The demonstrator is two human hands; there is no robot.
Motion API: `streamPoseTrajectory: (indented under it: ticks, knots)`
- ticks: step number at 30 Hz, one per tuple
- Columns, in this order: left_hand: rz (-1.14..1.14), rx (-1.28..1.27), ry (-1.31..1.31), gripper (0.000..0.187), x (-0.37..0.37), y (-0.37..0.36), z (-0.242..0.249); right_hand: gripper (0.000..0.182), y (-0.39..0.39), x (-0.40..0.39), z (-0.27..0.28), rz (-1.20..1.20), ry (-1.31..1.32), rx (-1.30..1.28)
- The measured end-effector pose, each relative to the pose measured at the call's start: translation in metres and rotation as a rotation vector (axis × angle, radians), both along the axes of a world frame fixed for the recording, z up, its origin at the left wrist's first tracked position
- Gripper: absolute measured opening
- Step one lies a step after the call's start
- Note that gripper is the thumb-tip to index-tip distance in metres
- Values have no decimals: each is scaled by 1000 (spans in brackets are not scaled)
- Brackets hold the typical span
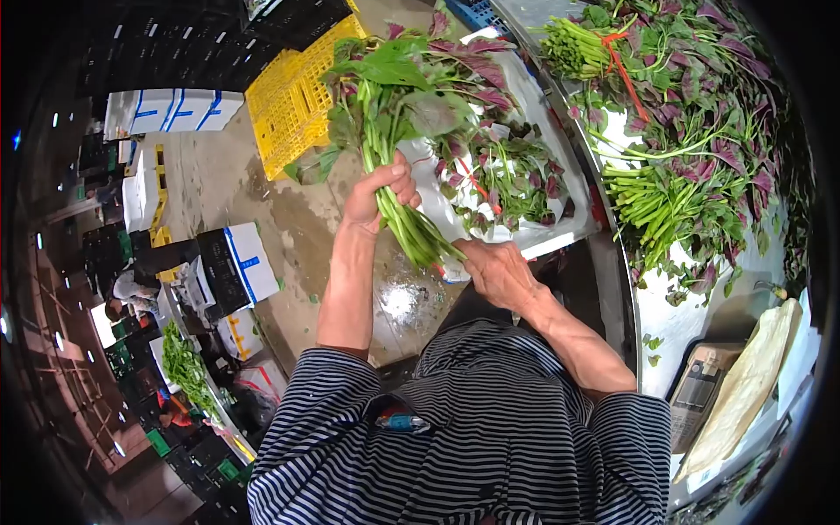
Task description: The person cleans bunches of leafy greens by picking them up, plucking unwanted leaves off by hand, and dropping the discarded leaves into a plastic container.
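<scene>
My left hand (381, 194) is wrapped round the stems of a bunch of leafy greens (389, 122), its green and purple leaves pointing up and away from me. The cut stem ends reach down to the right, where my right hand (499, 273) is at their tips; its fingers are partly hidden and bent. Beyond it, a white tray (573, 229) holds more red-leaved greens (512, 179) with a red tie. On the metal table (665, 328) at the right lie a bundle with a red tie (584, 51) and a loose heap of purple-green greens (691, 175).
Yellow crates (293, 101) and a white box (175, 114) stand on the wet floor (302, 227). Stacked black crates (157, 44) are at the upper left. Greens (185, 367) lie on a table at lower left, near another person (131, 287). A device (700, 376) rests at lower right.
</scene>
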State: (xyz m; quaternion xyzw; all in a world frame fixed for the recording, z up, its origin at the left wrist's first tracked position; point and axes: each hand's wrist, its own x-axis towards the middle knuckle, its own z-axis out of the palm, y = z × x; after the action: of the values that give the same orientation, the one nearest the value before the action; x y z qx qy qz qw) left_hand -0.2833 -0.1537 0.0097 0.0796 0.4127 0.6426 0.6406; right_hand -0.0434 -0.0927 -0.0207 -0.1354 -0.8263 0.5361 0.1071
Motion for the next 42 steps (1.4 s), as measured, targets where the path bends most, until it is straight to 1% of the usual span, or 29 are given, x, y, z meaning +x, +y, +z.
streamPoseTrajectory:
  ticks: [1,3,5,7,8,11,12,14,15,16,17,19,21,22,24,25,26,27,29,32,33,35,38,41,42]
  knots:
    - [31,-7,-1,8,-5,1,1,26,-2,4,-5,2,-12,-10]
    - [97,-30,-2,9,-9,-3,2,27,-8,15,-31,-54,54,-3]
    - [100,-47,31,9,-11,-5,3,27,2,19,-60,-79,103,14]
    - [96,-78,107,11,-16,-6,8,30,14,21,-81,-175,-138,-7]
    - [102,-75,120,11,-19,-7,11,30,20,12,-79,-170,-124,-6]
    - [55,-112,243,12,-14,-8,15,34,35,-3,-69,-253,-419,192]
    - [53,-108,245,12,-12,-8,16,34,35,-6,-65,-257,-417,196]
    - [57,-143,311,13,-8,-11,16,38,32,-27,-29,-336,-30,-14]
    - [60,-162,342,14,-6,-12,16,38,33,-37,-11,-337,-32,-9]
    - [59,-159,339,14,-2,-14,17,39,33,-47,7,-353,125,13]
    - [70,-191,397,14,3,-14,18,40,34,-54,21,-367,282,36]
    - [86,-252,513,16,13,-11,20,40,46,-70,39,-412,312,76]
    - [73,-233,532,15,20,-8,24,40,63,-83,48,-491,383,148]
    - [66,-224,556,14,23,-6,26,40,70,-85,50,-489,379,155]
    - [53,-219,567,14,27,-6,25,35,79,-85,52,-334,317,201]
    - [-9,-209,623,14,26,-7,24,32,81,-84,52,-256,286,221]
    - [-68,-198,680,13,25,-8,23,32,84,-83,51,-253,278,219]
    - [-125,-189,736,12,24,-9,23,30,88,-80,50,-234,286,328]
    - [-136,-226,707,13,19,-11,23,27,93,-71,45,-191,300,543]
    - [-168,-282,652,13,15,-12,25,25,104,-55,34,-211,210,592]
    - [-160,-290,588,12,15,-12,28,25,108,-51,31,-225,171,619]
    - [-145,-309,460,12,15,-13,31,25,116,-47,23,-253,166,586]
    - [-136,-356,359,11,13,-15,31,26,120,-37,11,-319,176,511]
    - [-129,-382,299,10,13,-17,33,26,113,-22,10,-518,238,368]
    - [-133,-383,282,10,14,-17,33,26,106,-19,10,-516,236,368]
